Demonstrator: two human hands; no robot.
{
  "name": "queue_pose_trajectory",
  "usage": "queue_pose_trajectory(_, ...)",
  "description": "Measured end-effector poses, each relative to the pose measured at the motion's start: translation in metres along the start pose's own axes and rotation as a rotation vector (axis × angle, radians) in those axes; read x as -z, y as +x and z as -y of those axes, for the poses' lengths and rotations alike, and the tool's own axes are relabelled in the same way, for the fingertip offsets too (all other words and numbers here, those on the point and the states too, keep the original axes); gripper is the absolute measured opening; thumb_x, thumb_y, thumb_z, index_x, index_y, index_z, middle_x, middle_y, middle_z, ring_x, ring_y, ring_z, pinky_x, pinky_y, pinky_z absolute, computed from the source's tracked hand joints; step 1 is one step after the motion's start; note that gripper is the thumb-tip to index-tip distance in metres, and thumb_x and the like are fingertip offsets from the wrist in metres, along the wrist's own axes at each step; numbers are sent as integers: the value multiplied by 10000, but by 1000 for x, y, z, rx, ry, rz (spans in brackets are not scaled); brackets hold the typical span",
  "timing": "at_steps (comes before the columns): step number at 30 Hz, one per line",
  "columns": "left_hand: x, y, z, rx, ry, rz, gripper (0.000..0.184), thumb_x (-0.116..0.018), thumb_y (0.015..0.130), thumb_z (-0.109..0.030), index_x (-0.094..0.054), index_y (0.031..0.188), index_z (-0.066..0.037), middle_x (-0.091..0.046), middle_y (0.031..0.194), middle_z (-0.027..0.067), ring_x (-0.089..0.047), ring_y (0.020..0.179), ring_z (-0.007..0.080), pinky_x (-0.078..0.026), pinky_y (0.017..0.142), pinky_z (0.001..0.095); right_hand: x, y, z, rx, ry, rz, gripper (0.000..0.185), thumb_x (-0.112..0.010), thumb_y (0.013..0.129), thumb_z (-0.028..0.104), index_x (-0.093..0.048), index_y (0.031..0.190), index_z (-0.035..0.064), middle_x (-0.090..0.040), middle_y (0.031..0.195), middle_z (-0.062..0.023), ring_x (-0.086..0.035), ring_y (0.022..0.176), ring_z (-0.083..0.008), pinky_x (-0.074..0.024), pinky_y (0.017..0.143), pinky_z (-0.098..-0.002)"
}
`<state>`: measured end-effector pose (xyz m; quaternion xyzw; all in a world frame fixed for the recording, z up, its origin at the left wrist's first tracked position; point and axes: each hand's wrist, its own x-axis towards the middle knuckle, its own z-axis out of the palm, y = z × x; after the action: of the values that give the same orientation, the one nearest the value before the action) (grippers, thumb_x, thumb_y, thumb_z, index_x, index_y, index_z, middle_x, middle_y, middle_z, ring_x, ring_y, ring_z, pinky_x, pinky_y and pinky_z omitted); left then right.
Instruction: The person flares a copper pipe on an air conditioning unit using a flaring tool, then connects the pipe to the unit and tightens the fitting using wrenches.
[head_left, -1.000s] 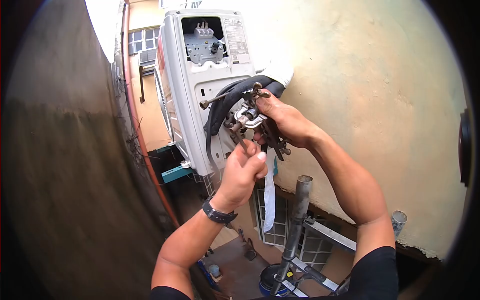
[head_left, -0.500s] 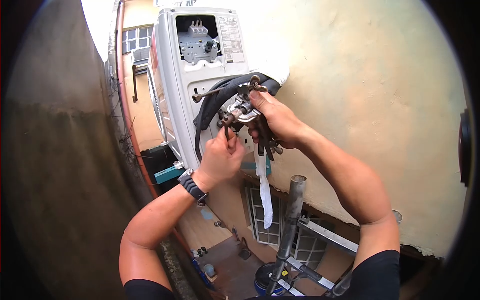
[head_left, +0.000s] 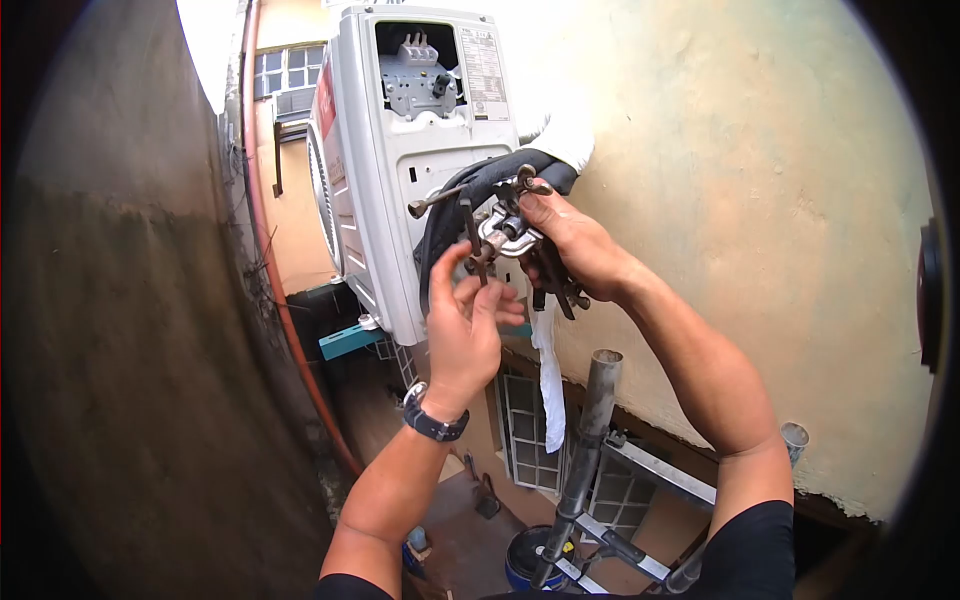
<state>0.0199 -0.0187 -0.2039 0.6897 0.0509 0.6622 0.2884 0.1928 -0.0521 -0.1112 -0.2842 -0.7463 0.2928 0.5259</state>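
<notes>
A metal flaring tool (head_left: 510,232), a clamp yoke on a dark bar, is gripped near its top and bar by my right hand (head_left: 575,240). The thumb and fingers of my left hand (head_left: 468,325) are at the tool's turning handle (head_left: 472,225), with the other fingers partly spread. Black insulated pipes (head_left: 450,215) curve behind the tool, against the side of a white outdoor air conditioner unit (head_left: 385,150). White wrapping (head_left: 568,140) covers the pipes near the wall, and a white strip (head_left: 548,390) hangs below my right hand.
A beige wall (head_left: 750,200) rises on the right, a dark wall (head_left: 130,300) on the left. Scaffold pipes (head_left: 590,430) stand at the lower right. A teal bracket (head_left: 350,342) is under the unit. Far below are a blue bucket (head_left: 530,556) and window grilles (head_left: 530,430).
The view has shifted, moving the unit right in the frame. The tool's handle has turned, and my left hand's fingers have loosened and spread around it. My right hand keeps its hold.
</notes>
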Motion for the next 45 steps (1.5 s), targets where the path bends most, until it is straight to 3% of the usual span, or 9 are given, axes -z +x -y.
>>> queue_pose_trajectory(3,3,10,-13,-131,184,18,610,-524,1045,-3,-193,1555,-48,-677,1048,157,-720,895,212,-625,745,317,0,-4,0,-9,-32,-3,560,-452,1054,601,-407,1388,153,-581,862,-16,-549,607,-86,-468,533,-247)
queue_pose_trajectory(5,10,14,-32,-507,903,12,737,-675,940,-36,-278,1561,-20,-678,1016,192,-730,846,304,-591,705,381,2,-1,-3,1,-24,-16,523,-452,1065,571,-412,1382,158,-576,853,-7,-549,608,-84,-466,539,-242)
queue_pose_trajectory(7,9,15,-51,-495,1209,87,797,-751,887,-156,-325,1520,72,-648,933,164,-674,773,328,-540,671,416,0,-5,-1,-33,-31,-52,491,-458,1071,544,-435,1369,155,-588,866,-4,-563,619,-84,-486,557,-243)
queue_pose_trajectory(11,29,31,-66,-774,1640,293,925,-710,893,-419,-325,1478,185,-574,813,69,-536,751,195,-430,728,330,7,-4,-5,-25,-9,-49,476,-450,1081,518,-470,1339,119,-610,883,-13,-592,638,-96,-505,576,-249)
queue_pose_trajectory(15,38,30,-77,-787,1756,344,924,-676,911,-451,-328,1484,186,-567,802,65,-515,738,187,-415,720,329,1,-3,-5,3,-18,-44,511,-443,1076,544,-470,1350,114,-609,879,-16,-583,639,-92,-498,568,-242)
queue_pose_trajectory(27,31,49,-76,-892,1397,250,343,-658,976,-289,-624,1060,42,-587,743,76,-563,693,239,-433,642,365,1,-4,-7,7,-40,-54,562,-456,1061,576,-419,1394,125,-596,873,-16,-565,599,-81,-480,531,-235)
queue_pose_trajectory(30,20,47,-78,-343,819,102,150,-637,1011,-142,-652,1032,6,-693,876,106,-666,775,242,-510,709,338,-4,-5,-5,47,-64,-60,505,-432,1074,557,-417,1378,154,-588,847,-11,-561,594,-76,-464,522,-236)
queue_pose_trajectory(34,10,50,-66,-157,226,-15,175,-628,1040,-134,-668,1066,34,-696,876,13,-634,814,76,-512,714,244,-6,-2,-1,55,-73,-45,484,-432,1074,564,-441,1337,158,-582,839,-11,-564,591,-73,-469,515,-235)
queue_pose_trajectory(45,-6,61,-69,-372,208,-241,181,-650,1021,-137,-674,1051,40,-708,853,61,-628,766,84,-498,683,234,-10,-6,9,-25,-32,-69,452,-429,1087,526,-461,1314,137,-582,844,-9,-549,580,-71,-479,509,-243)
